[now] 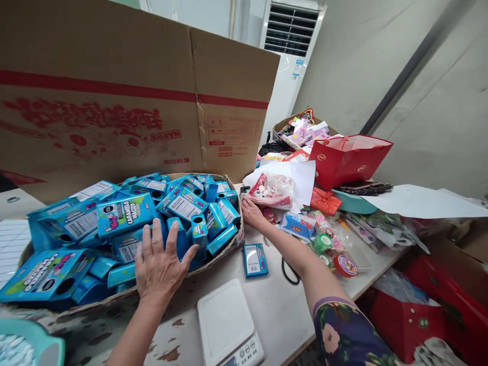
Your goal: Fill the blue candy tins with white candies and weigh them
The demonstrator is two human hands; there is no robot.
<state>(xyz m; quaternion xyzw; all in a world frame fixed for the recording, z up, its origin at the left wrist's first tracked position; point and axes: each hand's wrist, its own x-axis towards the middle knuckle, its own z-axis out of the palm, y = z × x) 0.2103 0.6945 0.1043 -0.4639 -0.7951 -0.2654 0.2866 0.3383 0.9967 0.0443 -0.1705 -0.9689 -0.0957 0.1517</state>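
Note:
Small blue candy boxes [125, 214], several marked "Caramelo Macizo", fill a shallow cardboard tray [231, 243]. Over the front of the tray, my left hand [158, 262] rests against the boxes, open, with fingers spread. My right hand [252, 212] reaches to the tray's right end and lies beside its wall; its fingers show only in part and look extended, with no object visible in them. Close to that hand sits a clear plastic bag with red print [269, 192]. One single blue box [255, 260] lies on the table, apart from the tray.
A white digital scale [226, 320] stands at the front. To the lower left is a turquoise basin [49, 345] with pale pieces. Behind the tray rises a large carton [152, 101]. Tape rolls [322, 243], a red gift bag [343, 165] and packaging crowd the right.

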